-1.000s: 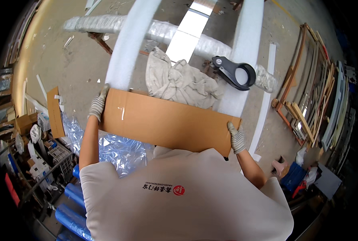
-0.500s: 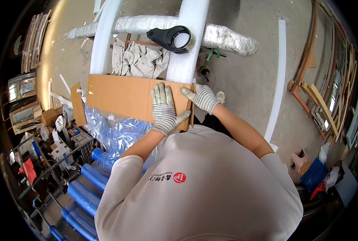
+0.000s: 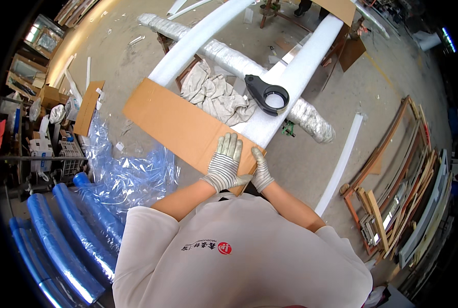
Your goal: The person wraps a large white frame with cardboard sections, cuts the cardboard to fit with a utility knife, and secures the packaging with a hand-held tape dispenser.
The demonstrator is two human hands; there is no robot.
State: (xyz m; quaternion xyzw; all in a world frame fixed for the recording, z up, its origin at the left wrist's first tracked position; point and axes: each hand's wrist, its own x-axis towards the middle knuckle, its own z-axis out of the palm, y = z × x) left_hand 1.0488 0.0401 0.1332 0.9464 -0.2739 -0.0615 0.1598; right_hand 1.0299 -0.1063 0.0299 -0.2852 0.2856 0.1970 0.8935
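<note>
A brown cardboard sheet (image 3: 172, 115) lies across the near ends of two white foam-covered bars (image 3: 298, 72), its right end folded down. My left hand (image 3: 225, 161), in a striped, pale-palmed glove, presses flat on it, fingers stretched out. Gloved alike, my right hand (image 3: 262, 172) holds the folded right end with its thumb near the upper corner; its other fingers are mostly hidden behind the edge. Beyond my hands, a black ring-shaped tool with a tapered handle (image 3: 259, 90), resembling a tape dispenser, rests on the right bar. A crumpled grey cloth (image 3: 213, 95) lies between the bars.
A film-wrapped support (image 3: 234, 62) runs crosswise under the bars. Another cardboard piece (image 3: 339, 9) covers their far end, near a person's legs (image 3: 305, 7). Blue film rolls (image 3: 59, 246) and loose film (image 3: 131, 174) lie at left; wooden frames (image 3: 377, 154) lean at right.
The view has turned and now takes in the bars' far end; the bars appear slanted to the right. Both hands stay on the cardboard, my right one now nearer its folded end's side.
</note>
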